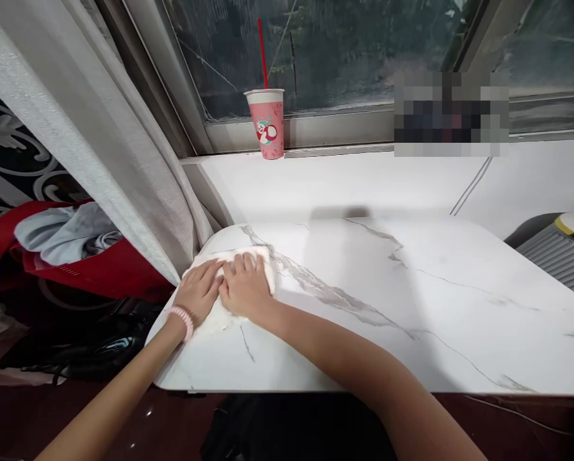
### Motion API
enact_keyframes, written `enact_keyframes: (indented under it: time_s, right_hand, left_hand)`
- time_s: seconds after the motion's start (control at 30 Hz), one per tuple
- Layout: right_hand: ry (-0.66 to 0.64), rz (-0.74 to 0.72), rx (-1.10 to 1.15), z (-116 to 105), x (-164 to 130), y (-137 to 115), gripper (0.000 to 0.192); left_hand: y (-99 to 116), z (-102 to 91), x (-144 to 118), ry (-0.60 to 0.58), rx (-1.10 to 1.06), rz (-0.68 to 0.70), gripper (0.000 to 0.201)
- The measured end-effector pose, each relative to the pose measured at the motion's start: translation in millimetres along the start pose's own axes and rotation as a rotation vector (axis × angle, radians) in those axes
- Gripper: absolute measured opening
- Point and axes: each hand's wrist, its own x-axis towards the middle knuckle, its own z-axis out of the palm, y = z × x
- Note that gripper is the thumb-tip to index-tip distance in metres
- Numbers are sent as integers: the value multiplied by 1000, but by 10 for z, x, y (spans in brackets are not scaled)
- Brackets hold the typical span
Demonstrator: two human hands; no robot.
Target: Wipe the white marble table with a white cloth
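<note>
Two hands, both flat, palms down, fingers extended and together, pressing on one white cloth [229, 282]. Neither hand is closed around it; they lie on top. Left hand [199, 289] covers the cloth's left part, with one pink coil band [181, 320] on its wrist. Right hand [243, 288] sits just beside it, thumbs touching or nearly so, fingertips pointing away toward the window.

Cloth lies at the near-left rounded corner of the tabletop [412, 307], one white marble-patterned slab with grey veins. Its long axis runs roughly left-right, slightly tilted up to the right; much of it is hidden under the hands, so exact outline can't be told.

Farther out: one pink paper cup [268, 125] with one red straw [262, 52], upright on the window sill [344, 186], well apart from the hands. One grey curtain [99, 147] hangs left of the tabletop. One red bag [70, 262] with grey fabric inside lies beyond it.
</note>
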Motion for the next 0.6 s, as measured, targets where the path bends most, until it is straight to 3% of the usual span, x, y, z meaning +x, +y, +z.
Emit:
enact_keyframes:
  time_s: [0.17,0.3,0.43,0.6]
  right_hand:
    - [0,-153,2,-230,-625,-93,53]
    - [-34,-197,19,-407,-961,45,55]
    - [-12,-157,21,-443,-886,370,48]
    - [-36,-139,-26,-366,-279,1013,38]
  left_hand:
    - [481,-212,-713,62,54,28,47]
    - [869,-244,-891,37,93,28,46]
    - [1038,-81,-612,26,86,64,45]
    - [1080,241,261,53,96,35,43]
